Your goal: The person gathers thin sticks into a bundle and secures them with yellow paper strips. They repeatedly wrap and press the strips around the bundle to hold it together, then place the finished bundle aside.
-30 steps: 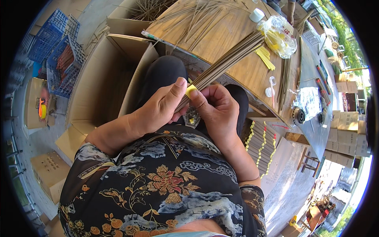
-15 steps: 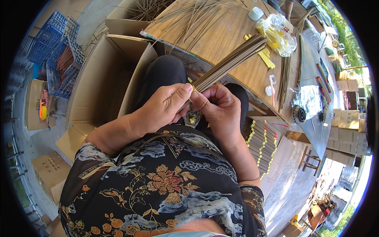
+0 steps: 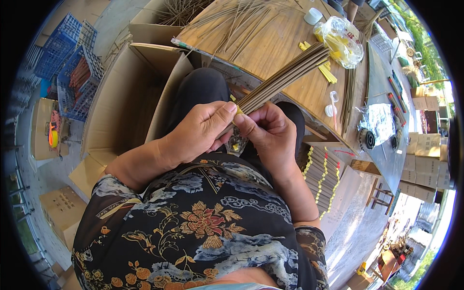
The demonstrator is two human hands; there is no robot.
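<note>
Both my hands hold a bundle of thin brown incense sticks point(image 3: 285, 76) above my lap, its far end slanting up to the right over the table edge. My left hand point(image 3: 195, 133) is closed around the near part, thumb on top. A yellow paper strip point(image 3: 237, 113) sits around the sticks beside that thumb. My right hand point(image 3: 270, 129) pinches at the strip, thumb against the bundle and fingers curled. The sticks' near ends are largely hidden by my hands. More yellow paper strips point(image 3: 327, 73) lie on the table beyond the bundle's far end.
Loose sticks lie across the wooden table point(image 3: 275, 48), with a plastic bag point(image 3: 340, 42) and white tub point(image 3: 313, 16) beyond. An open cardboard box point(image 3: 128, 92) stands at my left. Several bundles with yellow bands point(image 3: 319, 176) lie below the table at right.
The bundle's far end has shifted slightly right and its sticks look a little more spread. My right thumb has moved slightly on the yellow strip. My left hand has hardly moved.
</note>
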